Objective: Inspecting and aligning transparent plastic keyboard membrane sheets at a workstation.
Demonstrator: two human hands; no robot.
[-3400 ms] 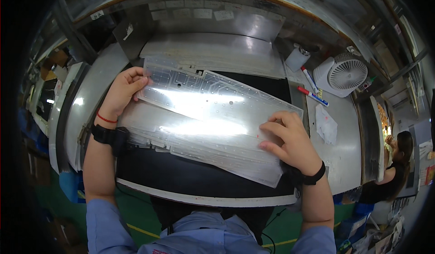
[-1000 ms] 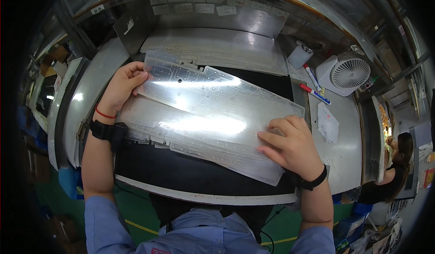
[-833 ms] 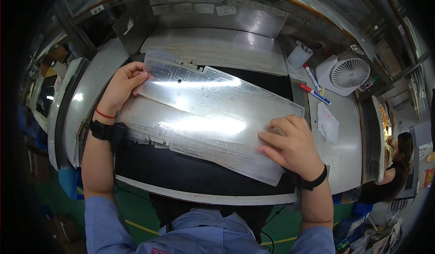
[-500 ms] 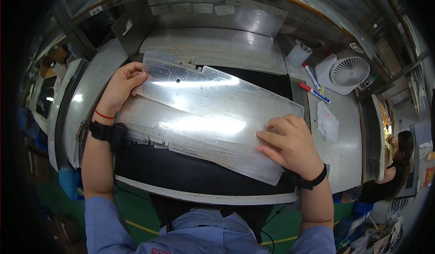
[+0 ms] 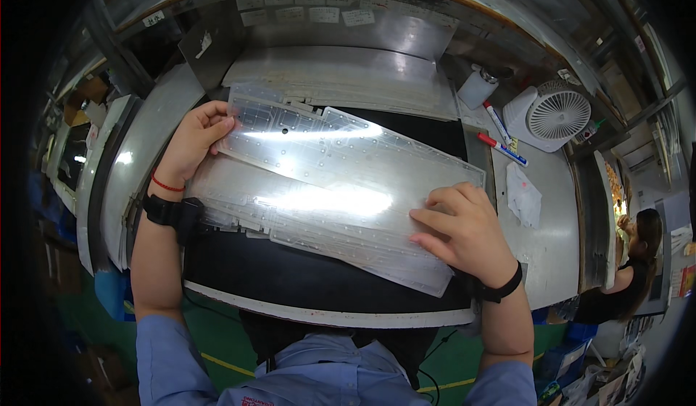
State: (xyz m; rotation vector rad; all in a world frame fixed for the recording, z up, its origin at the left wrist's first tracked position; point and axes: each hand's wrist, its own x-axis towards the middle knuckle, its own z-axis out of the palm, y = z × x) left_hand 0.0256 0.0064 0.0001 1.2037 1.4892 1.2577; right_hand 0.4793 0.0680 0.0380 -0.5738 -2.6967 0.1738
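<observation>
A clear plastic sheet (image 5: 319, 141) with dots and fine printed lines slants across the work surface. At its upper left corner my left hand (image 5: 196, 141) is closed, thumb and fingers pinching the edge. My right hand (image 5: 464, 228) lies over the right part of the sheets, its fingers bent but apart and their tips on the plastic. Beneath the top sheet lie several similar sheets (image 5: 348, 250), fanned toward the near side. Bright glare hides part of their surface.
A black mat (image 5: 290, 264) lies under the sheets. Behind it is a stack of flat sheets (image 5: 341, 80). At right are a white fan (image 5: 554, 116), a bottle (image 5: 478, 87), a red marker (image 5: 500, 147) and a crumpled white paper (image 5: 523, 194). Another person (image 5: 627, 268) sits far right.
</observation>
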